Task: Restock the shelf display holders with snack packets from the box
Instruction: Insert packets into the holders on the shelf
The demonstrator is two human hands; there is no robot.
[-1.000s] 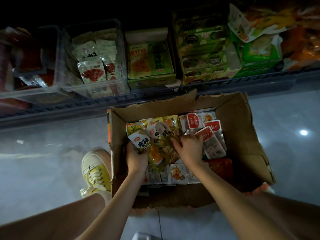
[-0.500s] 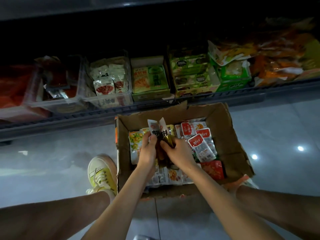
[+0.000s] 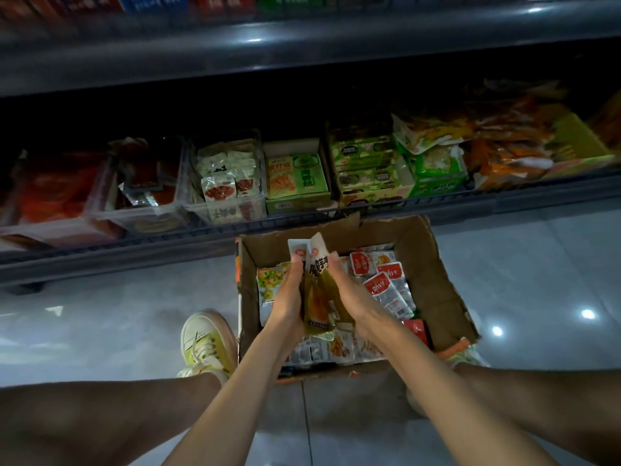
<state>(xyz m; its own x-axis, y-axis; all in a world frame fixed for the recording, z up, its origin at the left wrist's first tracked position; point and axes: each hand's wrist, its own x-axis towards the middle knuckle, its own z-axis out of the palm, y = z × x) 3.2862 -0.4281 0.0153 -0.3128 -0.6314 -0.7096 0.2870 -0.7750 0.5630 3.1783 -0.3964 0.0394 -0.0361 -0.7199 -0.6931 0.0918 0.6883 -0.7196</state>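
Observation:
An open cardboard box (image 3: 433, 264) stands on the floor in front of the bottom shelf, filled with several small snack packets (image 3: 386, 284). My left hand (image 3: 287, 297) and my right hand (image 3: 353, 297) grip a bunch of yellow-and-white packets (image 3: 317, 297) between them, upright, a little above the box's contents. Their white tops stick out above my fingers. On the shelf behind stand display holders: a clear tub of white packets (image 3: 225, 210) and a green carton (image 3: 295, 178).
More holders line the shelf: a clear tub with red packets (image 3: 144, 216) at left, green boxes (image 3: 369, 169) and orange bags (image 3: 504, 153) at right. The shelf's front rail (image 3: 134, 243) runs above the box. My yellow shoe (image 3: 205, 344) stands left of the box on the tiled floor.
Both hands gathered packets from inside the box into one bunch and lifted it upright. The camera has tilted up, showing more of the shelf.

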